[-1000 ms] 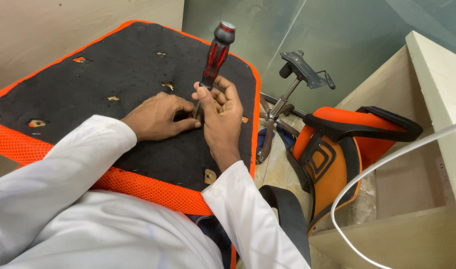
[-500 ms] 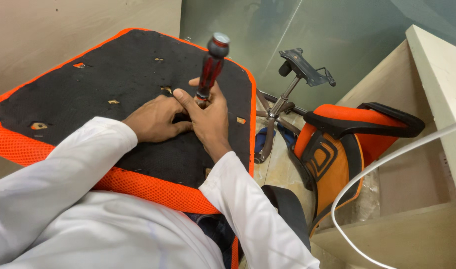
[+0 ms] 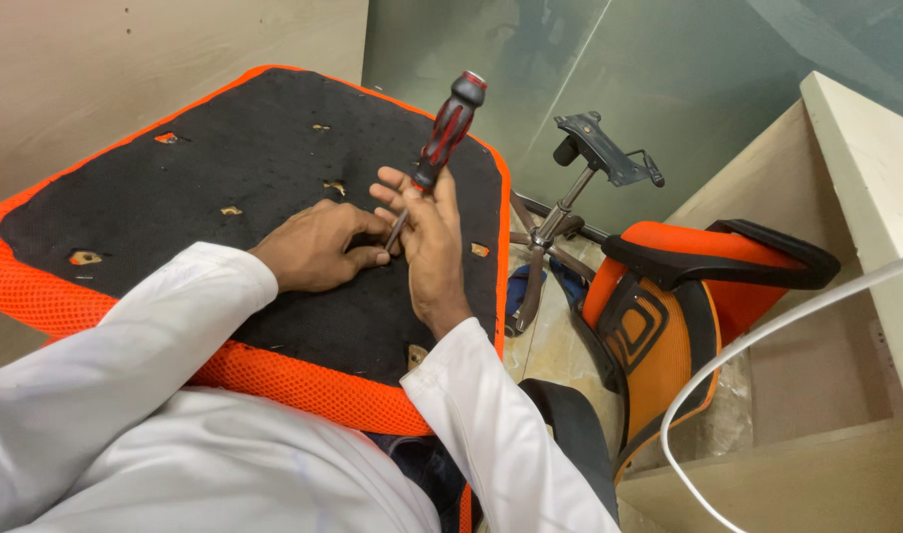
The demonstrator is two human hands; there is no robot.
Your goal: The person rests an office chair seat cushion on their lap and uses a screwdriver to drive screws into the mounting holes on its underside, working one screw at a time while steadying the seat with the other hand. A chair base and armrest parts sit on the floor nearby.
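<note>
An upturned chair seat (image 3: pixel 274 148), black underneath with an orange mesh rim, lies across my lap. My right hand (image 3: pixel 427 237) grips a screwdriver (image 3: pixel 447 133) with a red and black handle, tilted up to the right, its tip pointing down at the seat. My left hand (image 3: pixel 318 247) rests on the black underside beside the tip, fingers pinched near it. What the fingers pinch is hidden. Several small mounting holes (image 3: pixel 231 210) dot the underside.
A chair base with a gas column and metal mechanism plate (image 3: pixel 595 148) stands on the floor to the right. An orange and black chair backrest (image 3: pixel 688 296) lies beside it. A white cable (image 3: pixel 767 336) curves past a pale wooden desk (image 3: pixel 866 158). A glass wall is behind.
The screwdriver handle has tilted more to the right and my right hand has shifted slightly right. My left hand stays at the same spot on the seat.
</note>
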